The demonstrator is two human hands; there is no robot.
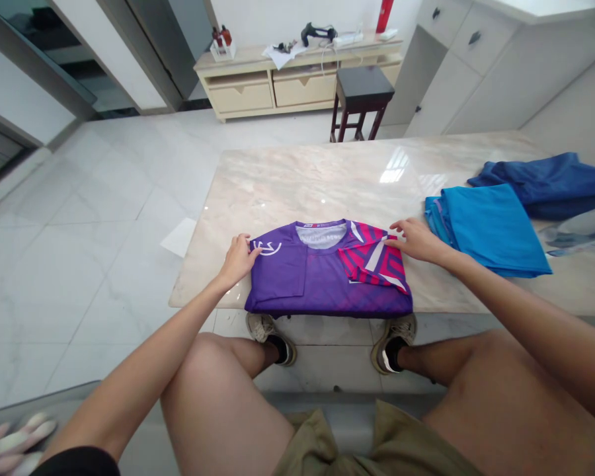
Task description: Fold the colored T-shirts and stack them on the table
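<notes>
A purple jersey lies folded on the table's near edge, its collar facing away from me. Both sleeves are turned inward over the front; the right one is pink with purple and white patterning, and a white mark shows near the left shoulder. My left hand pinches the jersey's left shoulder edge between thumb and fingers. At the opposite shoulder my right hand grips the edge, thumb on the pink sleeve. The fabric under the fingers is hidden.
On the marble-patterned table, folded blue clothes lie at the right beside a dark blue garment and clear plastic. A dark stool stands beyond, before a low cabinet.
</notes>
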